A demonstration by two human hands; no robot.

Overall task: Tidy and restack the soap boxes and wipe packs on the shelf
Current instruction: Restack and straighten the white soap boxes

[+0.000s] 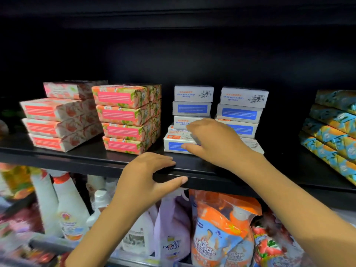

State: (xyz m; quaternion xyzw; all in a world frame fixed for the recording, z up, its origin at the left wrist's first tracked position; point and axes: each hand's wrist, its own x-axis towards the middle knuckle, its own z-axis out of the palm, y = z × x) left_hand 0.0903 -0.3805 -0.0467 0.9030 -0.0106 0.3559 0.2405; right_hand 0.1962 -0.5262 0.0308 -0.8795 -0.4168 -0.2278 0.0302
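Note:
Two stacks of white and blue soap boxes stand mid-shelf, a left stack (192, 94) and a right stack (242, 98). The left stack's lower boxes (174, 145) sit skewed and pushed forward. My right hand (213, 143) grips these lower boxes, fingers over their top and thumb against the blue front label. My left hand (142, 176) holds the front edge of the black shelf (77, 158), fingers on top and thumb across its face. Pink floral packs fill two stacks further left, one (123, 112) beside the soap boxes and one (55, 120) at the far left.
Blue and orange patterned packs (331, 128) are stacked at the right end of the shelf. On the shelf below stand white bottles (69, 205), a lilac bottle (171, 228) and orange refill pouches (223, 234). The shelf's back is dark.

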